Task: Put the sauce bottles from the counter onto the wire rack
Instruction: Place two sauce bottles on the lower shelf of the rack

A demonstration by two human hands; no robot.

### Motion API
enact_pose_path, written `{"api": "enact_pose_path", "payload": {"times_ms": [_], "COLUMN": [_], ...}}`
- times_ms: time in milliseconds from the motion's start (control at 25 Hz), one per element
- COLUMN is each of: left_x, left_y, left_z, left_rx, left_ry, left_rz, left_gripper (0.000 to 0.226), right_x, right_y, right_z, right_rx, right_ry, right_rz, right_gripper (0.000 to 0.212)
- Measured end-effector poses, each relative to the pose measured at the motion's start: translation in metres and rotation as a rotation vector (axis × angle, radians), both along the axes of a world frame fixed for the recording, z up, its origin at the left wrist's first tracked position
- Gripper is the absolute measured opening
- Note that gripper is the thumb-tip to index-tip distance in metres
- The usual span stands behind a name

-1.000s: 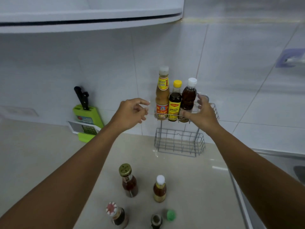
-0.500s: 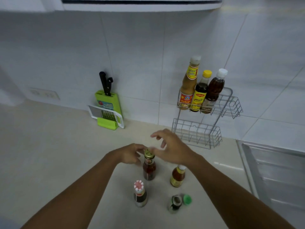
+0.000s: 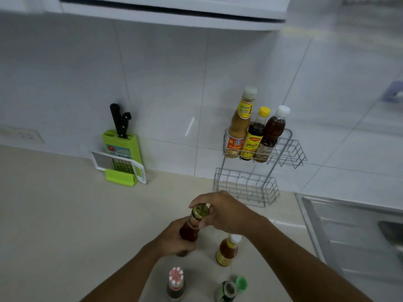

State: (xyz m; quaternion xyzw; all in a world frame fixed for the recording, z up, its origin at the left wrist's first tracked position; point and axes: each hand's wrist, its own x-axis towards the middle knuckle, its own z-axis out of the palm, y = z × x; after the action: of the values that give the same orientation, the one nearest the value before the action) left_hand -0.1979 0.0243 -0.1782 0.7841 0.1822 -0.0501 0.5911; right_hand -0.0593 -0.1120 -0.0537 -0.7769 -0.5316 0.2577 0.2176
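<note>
A dark red sauce bottle with a gold cap stands at the middle of the counter. My left hand wraps its body and my right hand pinches its cap and neck. Near them stand an orange bottle with a white cap, a dark bottle with a red-white cap and a dark bottle with an open green cap. The two-tier wire rack stands against the wall; its top basket holds three bottles, its lower basket none.
A green knife block with a grater leans on the tiled wall to the left. A steel sink borders the beige counter on the right. A white cabinet hangs overhead.
Both hands came down from the rack's top basket to the counter and closed on the gold-capped bottle. The view has shifted so the rack sits further right.
</note>
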Motion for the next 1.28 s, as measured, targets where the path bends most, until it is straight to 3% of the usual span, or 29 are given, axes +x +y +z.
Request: {"api": "enact_pose_path", "payload": {"times_ms": [160,280,440,560,760,800,920,1000,1120,1280], "left_x": [0.013,0.017,0.022,0.029,0.043,0.044,0.044,0.045,0.055,0.067], "left_y": [0.019,0.029,0.019,0.003,-0.025,-0.026,-0.017,-0.015,-0.030,-0.050], "left_z": [0.053,0.092,0.141,0.164,0.183,0.184,0.188,0.189,0.183,0.172], "left_rx": [0.031,0.058,0.094,0.160,0.821,0.801,0.330,0.150,0.233,0.734], "left_ry": [-0.048,-0.049,-0.058,-0.108,-0.117,-0.086,0.014,0.032,-0.071,-0.129], "left_rz": [-0.133,-0.235,-0.302,-0.153,0.213,0.189,-0.118,-0.222,-0.007,0.224], "left_gripper": [0.038,0.037,0.029,0.026,0.040,0.040,0.031,0.027,0.022,0.035], "right_x": [0.026,0.034,0.029,0.028,0.031,0.034,0.041,0.038,0.038,0.046], "right_y": [-0.010,-0.014,-0.019,-0.016,-0.016,-0.018,-0.026,-0.026,-0.021,-0.023], "right_z": [0.049,0.082,0.100,0.101,0.104,0.102,0.103,0.107,0.109,0.097], "right_rx": [-0.084,-0.122,0.154,0.317,0.338,0.309,0.307,0.300,0.268,0.235], "right_ry": [-0.109,-0.299,-0.656,-0.597,-0.497,-0.470,-0.337,-0.387,-0.551,-0.421], "right_rz": [0.087,0.135,0.152,-0.076,-0.347,-0.362,-0.257,-0.206,-0.326,-0.555], "right_gripper": [0.059,0.040,0.057,0.054,0.039,0.039,0.035,0.033,0.035,0.040]}}
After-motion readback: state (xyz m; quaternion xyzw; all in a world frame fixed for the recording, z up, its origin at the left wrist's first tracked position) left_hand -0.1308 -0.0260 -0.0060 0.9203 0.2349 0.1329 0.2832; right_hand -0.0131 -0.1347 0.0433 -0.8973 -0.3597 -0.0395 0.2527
